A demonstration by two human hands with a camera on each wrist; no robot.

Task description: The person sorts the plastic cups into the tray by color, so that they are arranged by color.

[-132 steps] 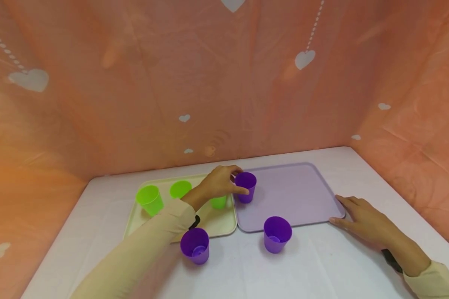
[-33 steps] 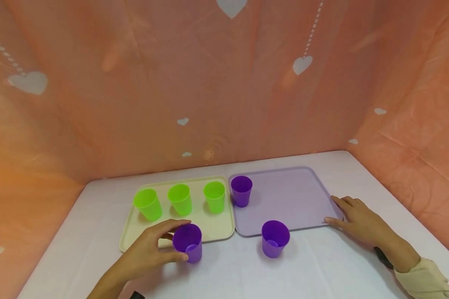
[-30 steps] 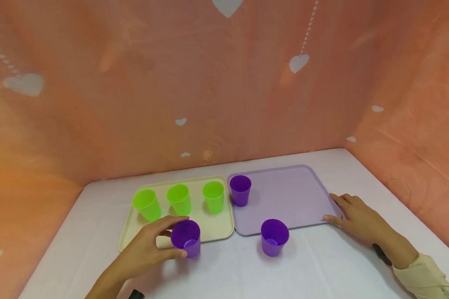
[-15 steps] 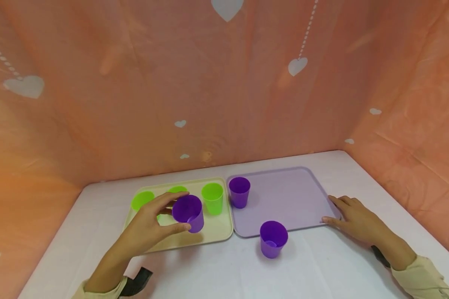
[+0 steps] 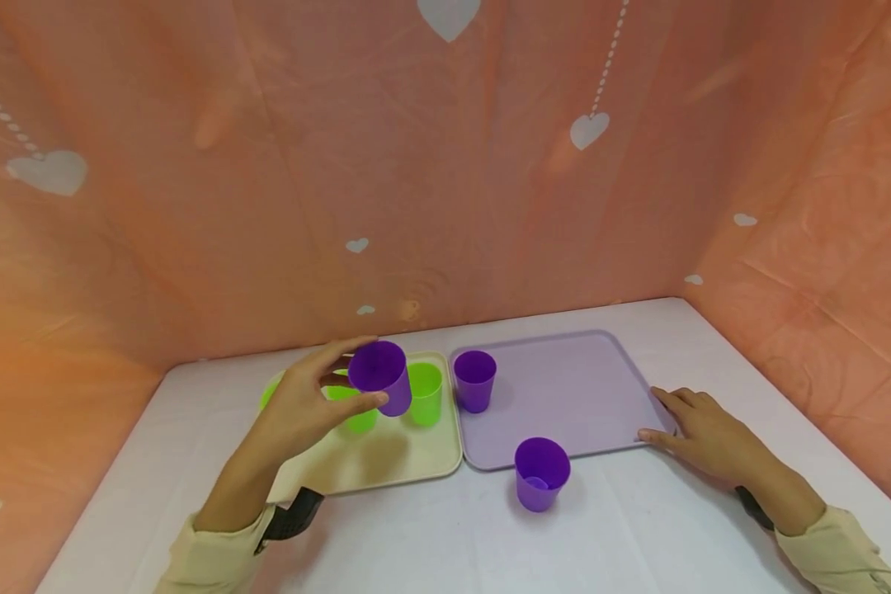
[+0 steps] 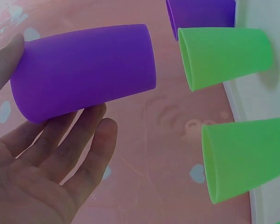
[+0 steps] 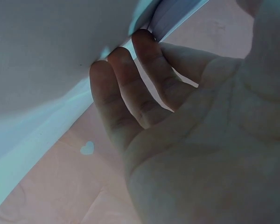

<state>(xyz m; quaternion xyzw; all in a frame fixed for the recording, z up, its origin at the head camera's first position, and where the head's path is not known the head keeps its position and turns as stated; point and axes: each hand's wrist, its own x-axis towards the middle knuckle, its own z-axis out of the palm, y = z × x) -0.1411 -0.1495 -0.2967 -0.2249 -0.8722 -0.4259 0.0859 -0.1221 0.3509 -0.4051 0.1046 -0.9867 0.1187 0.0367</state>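
Nine-o'clock tray (image 5: 423, 458) and three-o'clock tray (image 5: 572, 396), side by side on the desk (image 5: 453, 553); clock centre between the two, 12 o'clock farthest. On the former, row of three cups (image 5: 426, 396) from 9 to 3 o'clock, partly hidden; above the same tray, raised cup (image 5: 381, 378), with left hand (image 5: 306, 404) between its 8 and 9 o'clock. On the latter, lone cup (image 5: 475, 382) at the tray's 9 o'clock, right hand (image 5: 701, 433) at its 4 o'clock corner. Toward 5 o'clock, directly on the desk, near cup (image 5: 541, 474). Behind everything, at 12 o'clock, drape (image 5: 416, 165).
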